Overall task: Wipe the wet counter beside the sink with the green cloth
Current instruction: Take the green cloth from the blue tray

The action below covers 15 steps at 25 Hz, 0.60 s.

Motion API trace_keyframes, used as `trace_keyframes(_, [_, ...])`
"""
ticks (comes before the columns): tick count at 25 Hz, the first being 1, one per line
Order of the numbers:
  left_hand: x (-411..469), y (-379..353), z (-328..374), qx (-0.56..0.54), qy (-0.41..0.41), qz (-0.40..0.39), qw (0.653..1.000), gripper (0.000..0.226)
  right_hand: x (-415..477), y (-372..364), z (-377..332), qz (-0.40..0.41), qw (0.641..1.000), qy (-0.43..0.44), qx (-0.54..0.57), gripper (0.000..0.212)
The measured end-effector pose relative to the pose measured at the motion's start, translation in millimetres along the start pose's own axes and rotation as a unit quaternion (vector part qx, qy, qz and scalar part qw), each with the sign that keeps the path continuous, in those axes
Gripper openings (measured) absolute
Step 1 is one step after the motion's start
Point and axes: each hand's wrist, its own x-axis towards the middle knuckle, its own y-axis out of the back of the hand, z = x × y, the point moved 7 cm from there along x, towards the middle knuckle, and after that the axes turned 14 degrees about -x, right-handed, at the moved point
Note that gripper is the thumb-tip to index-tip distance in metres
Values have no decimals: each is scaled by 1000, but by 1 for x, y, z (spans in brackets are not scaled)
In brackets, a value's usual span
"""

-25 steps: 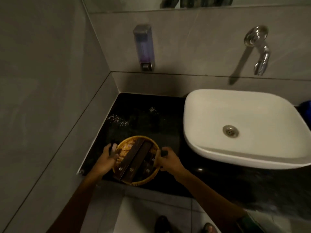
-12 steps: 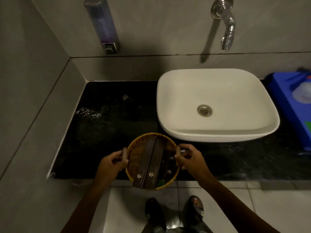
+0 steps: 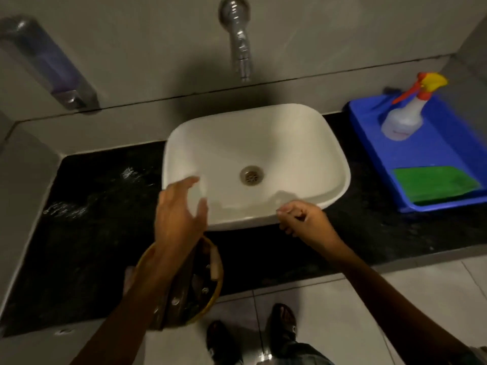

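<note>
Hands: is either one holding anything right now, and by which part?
Nothing is held. Left hand is open over the basket; right hand is loosely curled, empty.

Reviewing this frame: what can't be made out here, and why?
Head view only:
- Basket: contents mostly hidden by the left forearm; dark and blurred.
- Right hand: curled, so anything in the palm is hidden.
- Green cloth: right end cut off by the frame edge.
- Soap dispenser: motion-blurred, no detail.
- Spray bottle: label too blurred to read.
- Counter: glints show some water; its full spread is unclear on black stone.

sink (image 3: 284, 143) mid-counter (image 3: 87, 233), basket (image 3: 208, 291) before it, cloth (image 3: 434, 183) in tray (image 3: 369, 143) right
</note>
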Motion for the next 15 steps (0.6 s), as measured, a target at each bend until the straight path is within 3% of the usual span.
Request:
trace_keyframes(4, [38,-156,147,-57,-188,-150,969,27,21,165,49,114,991,-2,-64,7])
trace_keyframes(7, [37,-279,219,3,-275,-234,933,25,51,272,115,177,946,-68,-264,14])
trace_keyframes(10, [12,-386,247,73,-319,-324,888,29,86,317,190,57,873,-128,-467,49])
trace_keyframes(12, [-10,-431,249,84,-334,-361,867,30,97,324,225,-33,802,-145,-578,71])
trace_keyframes(15, [-16,-469,249,120,-334,-385,852,42,105,328,242,-86,735,-155,-654,74])
